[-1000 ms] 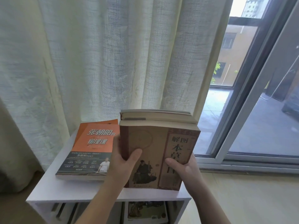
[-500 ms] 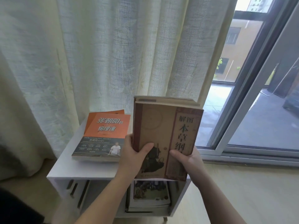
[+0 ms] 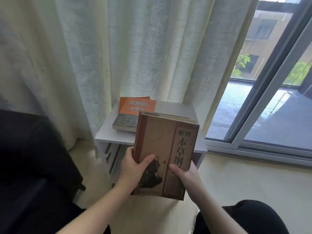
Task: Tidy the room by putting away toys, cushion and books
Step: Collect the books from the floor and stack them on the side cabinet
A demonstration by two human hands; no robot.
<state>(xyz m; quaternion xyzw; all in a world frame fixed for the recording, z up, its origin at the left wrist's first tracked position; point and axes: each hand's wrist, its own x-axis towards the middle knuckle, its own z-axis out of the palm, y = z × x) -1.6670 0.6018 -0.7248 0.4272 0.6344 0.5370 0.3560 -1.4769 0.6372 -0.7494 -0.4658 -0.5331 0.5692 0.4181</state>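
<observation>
A thick brown book (image 3: 162,142) with Chinese characters on its cover is held in the air in front of a small white shelf unit (image 3: 108,134). My left hand (image 3: 133,168) grips its lower left edge, thumb on the cover. Gripping the lower right side with the thumb on top is my right hand (image 3: 187,174). More pages or a second book show behind its top edge. Two orange books (image 3: 135,110) lie stacked on the shelf top at its back left.
A pale curtain (image 3: 118,56) hangs behind the shelf unit. A sliding window (image 3: 270,115) fills the right side above a light floor. A dark piece of furniture (image 3: 30,166) stands at the left. My dark-clothed knee (image 3: 244,217) shows at bottom right.
The brown book has come away from the shelf top toward me and lower, still held in both hands. The camera has pulled back, so the shelf unit looks smaller and farther off.
</observation>
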